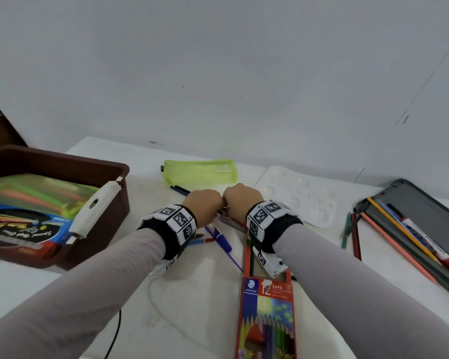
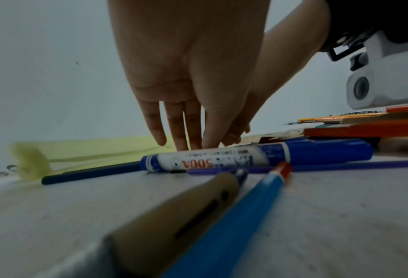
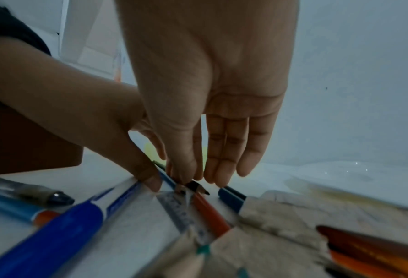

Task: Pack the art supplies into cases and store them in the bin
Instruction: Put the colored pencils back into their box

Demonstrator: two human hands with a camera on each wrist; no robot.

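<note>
While both hands point(image 1: 222, 200) meet, a blue marker point(image 2: 257, 157) lies beside them.

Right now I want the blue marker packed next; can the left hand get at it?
Probably yes: the left hand has its fingertips at the blue marker, which lies uncovered on the table.

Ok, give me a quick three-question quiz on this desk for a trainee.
1. True or false: the palette lies on the table, outside the bin.
2. The left hand and right hand meet over: A loose pencils, B the tin, C the pouch.
3. Fill in: the pencil box shows the number __.
Key: 1 true; 2 A; 3 12.
</note>
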